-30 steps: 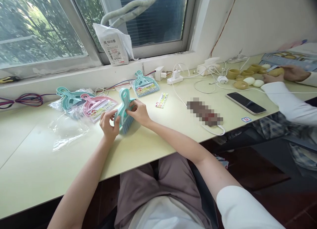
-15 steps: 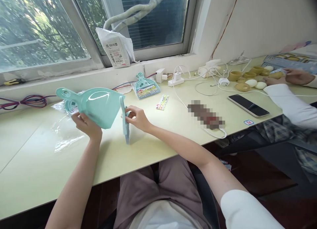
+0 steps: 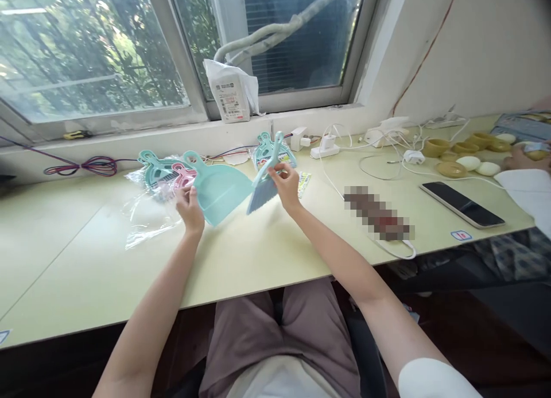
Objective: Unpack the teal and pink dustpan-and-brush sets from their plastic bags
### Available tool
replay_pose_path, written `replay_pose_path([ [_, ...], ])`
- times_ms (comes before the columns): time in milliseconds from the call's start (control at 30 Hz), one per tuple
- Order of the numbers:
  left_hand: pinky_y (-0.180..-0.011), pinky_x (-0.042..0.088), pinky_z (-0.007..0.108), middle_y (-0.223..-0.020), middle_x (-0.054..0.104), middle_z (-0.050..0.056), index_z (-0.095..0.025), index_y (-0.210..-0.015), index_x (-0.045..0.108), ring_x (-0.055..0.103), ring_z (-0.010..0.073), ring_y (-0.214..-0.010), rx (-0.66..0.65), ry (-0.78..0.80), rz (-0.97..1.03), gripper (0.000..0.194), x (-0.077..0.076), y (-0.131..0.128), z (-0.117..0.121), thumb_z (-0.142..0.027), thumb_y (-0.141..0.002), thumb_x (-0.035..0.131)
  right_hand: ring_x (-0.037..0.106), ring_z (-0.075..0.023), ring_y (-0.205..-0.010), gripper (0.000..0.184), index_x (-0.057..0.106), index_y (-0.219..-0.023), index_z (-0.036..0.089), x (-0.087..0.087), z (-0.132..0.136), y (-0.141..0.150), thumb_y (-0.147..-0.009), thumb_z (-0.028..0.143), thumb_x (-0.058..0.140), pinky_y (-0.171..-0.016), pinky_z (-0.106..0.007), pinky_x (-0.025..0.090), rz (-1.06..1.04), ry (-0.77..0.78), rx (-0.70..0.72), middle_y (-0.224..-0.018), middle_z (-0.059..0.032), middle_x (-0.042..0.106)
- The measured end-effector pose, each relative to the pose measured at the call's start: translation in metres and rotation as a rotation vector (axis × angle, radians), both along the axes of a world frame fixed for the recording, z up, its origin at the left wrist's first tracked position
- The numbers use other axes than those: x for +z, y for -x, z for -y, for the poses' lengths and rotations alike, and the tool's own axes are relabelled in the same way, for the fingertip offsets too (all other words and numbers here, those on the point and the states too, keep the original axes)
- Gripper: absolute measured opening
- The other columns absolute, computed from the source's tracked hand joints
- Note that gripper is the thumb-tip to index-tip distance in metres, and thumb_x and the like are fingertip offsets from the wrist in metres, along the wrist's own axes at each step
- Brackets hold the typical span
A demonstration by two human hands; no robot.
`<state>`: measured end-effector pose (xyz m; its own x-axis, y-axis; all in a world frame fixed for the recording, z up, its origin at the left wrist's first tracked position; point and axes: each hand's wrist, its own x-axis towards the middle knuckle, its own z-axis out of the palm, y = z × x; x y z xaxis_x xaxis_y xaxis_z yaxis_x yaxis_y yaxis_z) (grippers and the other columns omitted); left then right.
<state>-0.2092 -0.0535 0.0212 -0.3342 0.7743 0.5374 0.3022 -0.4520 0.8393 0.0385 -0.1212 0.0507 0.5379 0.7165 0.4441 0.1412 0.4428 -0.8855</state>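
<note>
The left hand [image 3: 190, 211] holds a mint-green plastic dustpan [image 3: 221, 188], fingers closed on its left side below the looped handle; its wide mouth faces right, above the pale yellow table [image 3: 241, 266]. The right hand [image 3: 284, 182] pinches a small brush with a mint-green handle and blue-grey bristles [image 3: 263, 192], handle up, bristles slanting down to the left. The bristles are beside the pan's right edge; whether they touch is unclear.

Left of and behind the pan lie a plastic-wrapped green dustpan set [image 3: 155, 169] and a pink dustpan set [image 3: 182, 172], the pan and left hand covering part of the pink one. A crumpled clear plastic bag [image 3: 148, 223] lies on the near side of them. Beyond the brush, another wrapped green set [image 3: 286, 154] is partly hidden by it, and a printed paper card [image 3: 305, 181] shows partly behind the right hand.

Farther right are a white plug adapter [image 3: 326, 147] with cables, a pixelated object [image 3: 379, 213] and a black-screened phone [image 3: 462, 204]. At the far right, another person's hand [image 3: 526, 157] is near yellow-brown cups [image 3: 435, 147].
</note>
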Motion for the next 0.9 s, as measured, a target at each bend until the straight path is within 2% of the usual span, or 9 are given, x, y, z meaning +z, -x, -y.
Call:
replay_pose_path([
  [167,-0.058,0.036,0.023,-0.068,0.057,-0.001,-0.017,-0.094,0.058,0.05,0.0118,-0.06,-0.069,-0.074,-0.183,0.021,-0.001,-0.008,0.017,-0.036,-0.09,0.05,0.044,-0.0092,-0.055,0.032,0.054,-0.073,0.02,-0.008,-0.001,0.003,-0.076,0.05,0.065,-0.055,-0.024,0.037,0.02,0.084,-0.005,-0.075,0.0016,0.059],
  [267,-0.061,0.04,0.023,-0.072,0.06,0.0,-0.018,-0.099,0.059,0.053,0.0122,-0.063,-0.131,-0.089,-0.281,0.024,0.0,-0.015,0.031,-0.039,-0.092,0.047,0.043,-0.0096,-0.054,0.03,0.056,-0.074,0.02,-0.012,0.007,0.019,-0.076,0.048,0.066,-0.056,-0.025,0.038,0.183,0.089,0.043,-0.077,0.0011,0.061],
  [400,-0.061,0.043,0.023,-0.072,0.055,-0.002,-0.019,-0.107,0.059,0.052,0.0115,-0.063,-0.26,-0.177,-0.378,0.028,0.002,-0.027,0.052,-0.04,-0.094,0.046,0.051,-0.0125,-0.059,0.023,0.06,-0.074,0.021,-0.012,0.024,0.045,-0.077,0.043,0.068,-0.06,-0.026,0.039,0.443,0.124,0.053,-0.08,0.0003,0.064],
  [533,-0.062,0.045,0.023,-0.075,0.055,0.0,-0.018,-0.12,0.058,0.052,0.0119,-0.066,-0.354,-0.274,-0.428,0.038,0.003,-0.033,0.064,-0.043,-0.096,0.042,0.058,-0.0155,-0.068,0.017,0.062,-0.078,0.022,-0.011,0.033,0.057,-0.08,0.039,0.067,-0.065,-0.028,0.042,0.488,0.154,-0.011,-0.086,-0.0007,0.066],
  [700,-0.063,0.047,0.025,-0.095,0.064,0.007,-0.019,-0.128,0.058,0.056,0.0141,-0.075,-0.362,-0.283,-0.547,0.048,0.005,-0.034,0.061,-0.048,-0.091,0.051,0.059,-0.0157,-0.064,0.019,0.064,-0.084,0.021,-0.013,0.028,0.05,-0.085,0.04,0.063,-0.067,-0.03,0.045,0.515,0.15,-0.022,-0.093,-0.0031,0.068],
  [833,-0.062,0.049,0.024,-0.09,0.064,0.005,-0.021,-0.126,0.061,0.056,0.0126,-0.071,-0.31,-0.246,-0.558,0.041,0.009,-0.034,0.06,-0.039,-0.091,0.053,0.062,-0.0141,-0.063,0.02,0.068,-0.092,0.02,-0.014,0.023,0.044,-0.093,0.035,0.054,-0.068,-0.028,0.046,0.539,0.096,0.079,-0.099,-0.0042,0.07],
  [900,-0.062,0.05,0.023,-0.088,0.063,0.004,-0.022,-0.123,0.063,0.057,0.0124,-0.072,-0.306,-0.221,-0.531,0.038,0.013,-0.033,0.06,-0.038,-0.089,0.054,0.064,-0.0156,-0.068,0.021,0.07,-0.094,0.023,-0.014,0.022,0.041,-0.095,0.034,0.052,-0.068,-0.028,0.044,0.627,0.117,0.052,-0.098,-0.003,0.072],
])
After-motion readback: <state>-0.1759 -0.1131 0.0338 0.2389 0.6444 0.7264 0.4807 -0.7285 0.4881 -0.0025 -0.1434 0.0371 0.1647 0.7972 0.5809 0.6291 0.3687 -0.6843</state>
